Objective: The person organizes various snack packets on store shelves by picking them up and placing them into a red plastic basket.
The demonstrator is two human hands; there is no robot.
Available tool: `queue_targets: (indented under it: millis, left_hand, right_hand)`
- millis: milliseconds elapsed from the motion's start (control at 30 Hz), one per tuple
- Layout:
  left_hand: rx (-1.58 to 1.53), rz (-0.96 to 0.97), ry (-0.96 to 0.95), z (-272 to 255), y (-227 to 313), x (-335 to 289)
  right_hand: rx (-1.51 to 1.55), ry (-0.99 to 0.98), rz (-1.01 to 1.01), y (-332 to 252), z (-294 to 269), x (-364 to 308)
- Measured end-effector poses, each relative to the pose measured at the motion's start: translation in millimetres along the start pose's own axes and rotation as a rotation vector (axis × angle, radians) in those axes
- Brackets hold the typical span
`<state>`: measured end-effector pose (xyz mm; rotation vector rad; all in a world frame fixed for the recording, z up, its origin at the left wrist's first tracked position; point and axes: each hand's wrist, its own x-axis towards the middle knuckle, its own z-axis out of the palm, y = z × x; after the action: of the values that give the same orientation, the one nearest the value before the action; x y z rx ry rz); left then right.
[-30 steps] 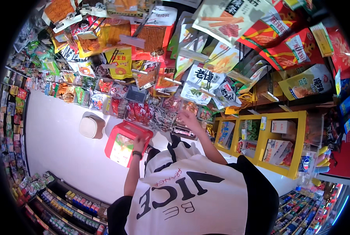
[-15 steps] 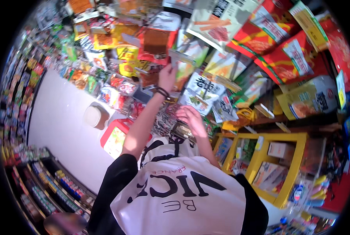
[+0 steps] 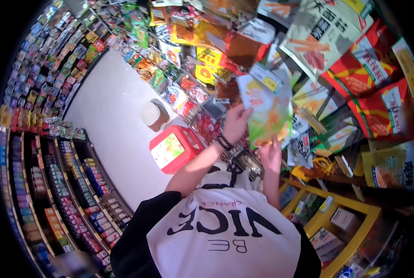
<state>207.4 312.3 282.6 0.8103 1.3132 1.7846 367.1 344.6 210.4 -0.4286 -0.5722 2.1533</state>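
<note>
A flat white, green and orange food pouch point(image 3: 268, 111) is held upright between my two hands in front of the hanging packets. My left hand point(image 3: 237, 124), with dark bracelets at the wrist, closes on the pouch's left edge. Beneath it, my right hand point(image 3: 270, 155) pinches the bottom edge. A price tag holder point(image 3: 266, 78) overlaps the pouch's top. Just behind and left hangs a red packet with a brown window point(image 3: 246, 48), next to a yellow packet point(image 3: 209, 67). Below the right hand's side sits a white pouch with dark lettering point(image 3: 302, 150).
A red box point(image 3: 188, 146) and a whitish round tub point(image 3: 150, 114) stand on the pale floor point(image 3: 100, 102) to the left. Large red snack bags point(image 3: 383, 106) hang at right, above a yellow shelf frame point(image 3: 350, 204). Shelves of bottles point(image 3: 70, 185) line the lower left.
My left hand has come down from the hanging packets, bringing the pouch out. My right hand, free before, has closed on its bottom edge. The whole view has shifted, with things appearing farther right.
</note>
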Motion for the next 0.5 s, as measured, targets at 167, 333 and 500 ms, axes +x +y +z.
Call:
queue_targets:
  millis: [167, 333, 500]
  left_hand:
    - [0.275, -0.095, 0.013, -59.4, -21.6, -60.0]
    - [0.006, -0.49, 0.003, -140.2, -47.3, -132.4]
    - [-0.291, -0.46, 0.461, -208.1, -46.5, -199.3]
  right_hand:
    - [-0.108, 0.059, 0.097, 7.1, -10.2, -22.2]
    - [-0.357, 0.007, 0.406, 32.2, -25.1, -31.2]
    - [-0.525, -0.17, 0.603, 80.7, -16.8, -24.4]
